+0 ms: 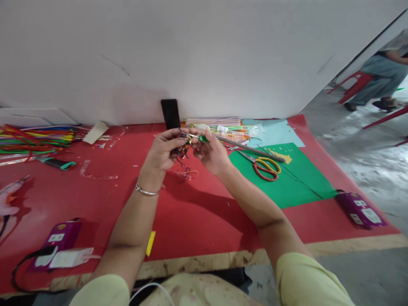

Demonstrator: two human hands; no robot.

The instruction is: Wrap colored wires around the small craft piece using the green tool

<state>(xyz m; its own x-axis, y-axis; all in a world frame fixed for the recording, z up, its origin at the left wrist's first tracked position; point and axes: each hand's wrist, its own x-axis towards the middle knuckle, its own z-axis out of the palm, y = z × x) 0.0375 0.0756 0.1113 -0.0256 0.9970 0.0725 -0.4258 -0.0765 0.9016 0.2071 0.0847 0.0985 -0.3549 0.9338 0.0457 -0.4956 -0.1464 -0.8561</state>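
My left hand (166,146) is closed, its fingers pinching a small dark bundle of strands (182,146) with some yellow in it. Loose dark ends hang below the fingertips. My right hand (213,154) is closed around a green-handled tool (203,138). Its thin metal shaft points left and reaches the bundle at my left fingertips; the exact tip is hidden. Both hands are raised over the red-covered table (204,229). A grey rod (251,148) runs out to the right from behind my right hand; I cannot tell whether the hand touches it.
Scissors (267,166) with red and yellow handles lie on a green sheet (296,182). A black phone (170,114) leans on the white panel. Colourful pipe cleaners (35,138) and a glue gun (11,197) are left. Purple power boxes (60,238) sit at both sides. A person (384,70) sits far right.
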